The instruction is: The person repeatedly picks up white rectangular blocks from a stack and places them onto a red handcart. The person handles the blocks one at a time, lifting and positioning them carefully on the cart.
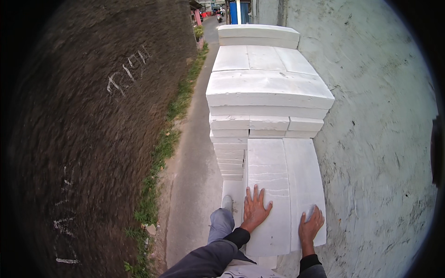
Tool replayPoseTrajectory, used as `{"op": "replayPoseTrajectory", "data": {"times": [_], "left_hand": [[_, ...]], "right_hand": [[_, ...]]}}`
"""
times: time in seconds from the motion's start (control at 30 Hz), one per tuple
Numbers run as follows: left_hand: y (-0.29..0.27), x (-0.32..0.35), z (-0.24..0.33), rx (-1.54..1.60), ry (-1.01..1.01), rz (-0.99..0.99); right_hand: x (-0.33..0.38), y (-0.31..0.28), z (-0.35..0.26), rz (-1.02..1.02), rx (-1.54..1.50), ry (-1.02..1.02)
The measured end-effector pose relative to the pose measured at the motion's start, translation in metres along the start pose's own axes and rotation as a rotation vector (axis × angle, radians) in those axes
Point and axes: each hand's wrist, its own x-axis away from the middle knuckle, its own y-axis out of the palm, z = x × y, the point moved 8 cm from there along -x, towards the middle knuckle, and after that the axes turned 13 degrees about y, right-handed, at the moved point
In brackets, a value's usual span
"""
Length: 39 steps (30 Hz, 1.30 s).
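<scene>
White and layered, the block stack (270,99) fills my remote view; on its near side lie a left slab (267,167) and a right slab (303,176). I see the left hand (255,212) flat on the left slab — open, fingers spread. The right hand (311,227), fingers bent, touches the right slab — I cannot tell whether it grips. A lane (191,199) runs left of the stack.
</scene>
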Motion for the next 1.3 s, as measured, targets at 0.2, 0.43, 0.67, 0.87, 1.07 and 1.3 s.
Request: {"op": "replayPoseTrajectory", "data": {"times": [0.2,0.43,0.67,0.87,1.07,1.3], "left_hand": [[0.002,-0.001,-0.001,0.013,-0.022,-0.018],[0.004,0.0,-0.002,0.014,-0.025,-0.02],[0.003,0.0,-0.002,0.022,-0.031,-0.031],[0.003,0.0,-0.002,0.022,-0.03,-0.029],[0.003,0.0,-0.001,0.021,-0.017,-0.008],[-0.002,-0.001,-0.003,0.017,-0.017,-0.012]], "right_hand": [[-0.001,0.011,0.012,-0.017,0.055,-0.034],[0.0,0.009,0.011,0.011,0.01,-0.029],[-0.001,0.01,0.009,-0.024,0.037,-0.018],[0.001,0.007,0.011,0.015,-0.016,0.013],[0.0,0.005,0.011,0.026,-0.013,0.008],[0.0,0.005,0.001,-0.003,0.037,-0.039]]}}
